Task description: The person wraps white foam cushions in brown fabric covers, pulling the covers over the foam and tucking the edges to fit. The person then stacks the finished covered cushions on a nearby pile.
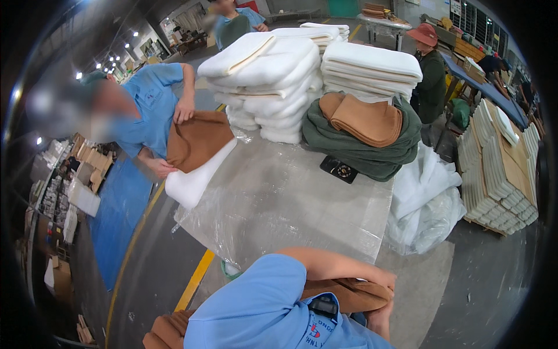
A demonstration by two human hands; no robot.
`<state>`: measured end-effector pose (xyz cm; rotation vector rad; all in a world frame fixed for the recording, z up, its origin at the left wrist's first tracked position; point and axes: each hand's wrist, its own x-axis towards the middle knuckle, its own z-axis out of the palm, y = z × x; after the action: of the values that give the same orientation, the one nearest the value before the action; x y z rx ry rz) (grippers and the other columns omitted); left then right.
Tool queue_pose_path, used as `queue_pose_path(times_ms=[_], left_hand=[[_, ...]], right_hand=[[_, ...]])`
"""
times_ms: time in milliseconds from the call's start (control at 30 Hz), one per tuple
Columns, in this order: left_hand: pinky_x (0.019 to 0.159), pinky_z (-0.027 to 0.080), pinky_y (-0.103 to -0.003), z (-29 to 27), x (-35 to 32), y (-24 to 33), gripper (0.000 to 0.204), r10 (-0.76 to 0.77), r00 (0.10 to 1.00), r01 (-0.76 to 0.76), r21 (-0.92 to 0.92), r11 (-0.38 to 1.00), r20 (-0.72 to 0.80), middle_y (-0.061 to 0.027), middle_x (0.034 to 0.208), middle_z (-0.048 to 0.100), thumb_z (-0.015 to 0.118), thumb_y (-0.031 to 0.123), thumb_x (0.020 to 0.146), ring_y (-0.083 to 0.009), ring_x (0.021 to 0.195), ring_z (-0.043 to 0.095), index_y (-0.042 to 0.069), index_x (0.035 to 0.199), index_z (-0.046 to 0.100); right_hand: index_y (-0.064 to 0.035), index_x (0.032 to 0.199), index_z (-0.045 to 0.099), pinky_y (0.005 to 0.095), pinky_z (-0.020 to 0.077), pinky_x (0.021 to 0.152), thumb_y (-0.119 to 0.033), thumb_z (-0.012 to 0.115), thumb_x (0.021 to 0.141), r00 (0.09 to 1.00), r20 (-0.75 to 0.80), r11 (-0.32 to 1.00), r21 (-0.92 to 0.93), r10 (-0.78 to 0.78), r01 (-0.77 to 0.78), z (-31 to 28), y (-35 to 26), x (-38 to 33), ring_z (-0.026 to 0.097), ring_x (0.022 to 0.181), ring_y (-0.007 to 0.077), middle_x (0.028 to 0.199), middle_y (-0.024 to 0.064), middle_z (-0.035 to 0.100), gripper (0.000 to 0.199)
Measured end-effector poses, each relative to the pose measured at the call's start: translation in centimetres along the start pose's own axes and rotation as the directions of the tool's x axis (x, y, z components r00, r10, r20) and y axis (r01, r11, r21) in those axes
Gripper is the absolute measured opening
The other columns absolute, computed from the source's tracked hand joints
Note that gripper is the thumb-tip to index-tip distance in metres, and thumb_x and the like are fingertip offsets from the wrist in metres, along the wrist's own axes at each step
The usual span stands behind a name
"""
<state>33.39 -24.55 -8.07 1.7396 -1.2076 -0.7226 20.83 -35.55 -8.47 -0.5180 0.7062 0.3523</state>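
Note:
Near the lower edge, a brown fabric cover (pixel 349 296) is bunched against the front of my blue shirt. My left hand (pixel 385 280) grips its far right end from above, the arm bent across from the left. Just below, my right hand (pixel 381 316) closes on the same end from underneath. The fingers of both hands are partly hidden by the cloth and each other. Beyond my arms lies the table (pixel 273 198), wrapped in clear plastic film.
White padding (pixel 264 64) is piled at the table's back, beside green cloth (pixel 360 136) topped by brown covers (pixel 366 119). A black round-patterned object (pixel 339 169) lies before them. At left, a co-worker holds another brown cover (pixel 200 139) over white padding. Bagged padding (pixel 427 198) sits right.

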Motion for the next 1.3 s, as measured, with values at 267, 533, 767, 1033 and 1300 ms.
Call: queue_pose_path(times_ms=[267,533,767,1033,1300], left_hand=[[0.079,0.057,-0.048,1.7,1.2,-1.7,0.041,-0.145,0.988,0.147,0.061,0.987,-0.05,-0.0173,0.095,0.078,0.07,0.048,0.092,-0.0356,0.086,0.074,0.009,0.096,0.082],[0.102,0.051,-0.049,-2.2,-0.9,-0.9,0.042,-0.628,0.778,0.624,-0.071,0.778,-0.04,-0.0167,0.119,0.07,0.067,0.049,0.093,-0.0381,0.115,0.065,0.012,0.108,0.079],[0.104,0.049,-0.049,-1.4,-0.9,-3.0,0.053,-0.514,0.85,0.52,-0.025,0.854,0.115,-0.015,0.117,0.073,0.051,0.049,0.104,-0.0368,0.121,0.059,0.006,0.111,0.08],[0.102,0.049,-0.048,-0.5,-0.3,-5.0,0.049,-0.477,0.852,0.456,0.142,0.879,0.217,-0.0177,0.114,0.074,0.049,0.045,0.107,-0.0382,0.117,0.059,0.009,0.111,0.081],[0.098,0.052,-0.051,2.3,1.2,-6.9,0.047,-0.587,0.773,0.52,0.29,0.803,0.24,-0.0213,0.124,0.07,0.054,0.045,0.106,-0.0415,0.116,0.064,0.007,0.111,0.081]], right_hand=[[-0.0042,0.142,0.051,0.0461,0.0573,0.1,-0.041,0.031,0.113,0.929,0.331,0.837,-0.451,-0.168,0.312,-4.1,-0.8,2.8,0.064,0.122,0.0316,0.131,0.0172,0.063,0.051],[-0.0038,0.145,0.049,0.0435,0.0564,0.1,-0.048,0.028,0.114,0.998,0.053,0.987,-0.157,0.046,-0.037,0.8,-0.3,3.5,0.065,0.119,0.0298,0.13,0.016,0.063,0.058],[-0.006,0.143,0.054,0.0413,0.0557,0.098,-0.052,0.035,0.114,0.985,-0.122,0.989,-0.064,0.122,-0.131,-0.6,0.6,4.9,0.066,0.11,0.0235,0.126,0.0095,0.066,0.058],[-0.0112,0.137,0.059,0.0381,0.0575,0.091,-0.048,0.039,0.114,0.989,-0.115,0.95,-0.287,0.093,-0.123,-4.9,2.2,6.4,0.067,0.104,0.0208,0.119,0.0065,0.069,0.048],[-0.0131,0.134,0.059,0.0374,0.0581,0.089,-0.046,0.039,0.114,0.988,-0.061,0.987,-0.071,0.143,-0.147,-1.1,1.2,4.1,0.068,0.102,0.02,0.118,0.0063,0.068,0.043]])
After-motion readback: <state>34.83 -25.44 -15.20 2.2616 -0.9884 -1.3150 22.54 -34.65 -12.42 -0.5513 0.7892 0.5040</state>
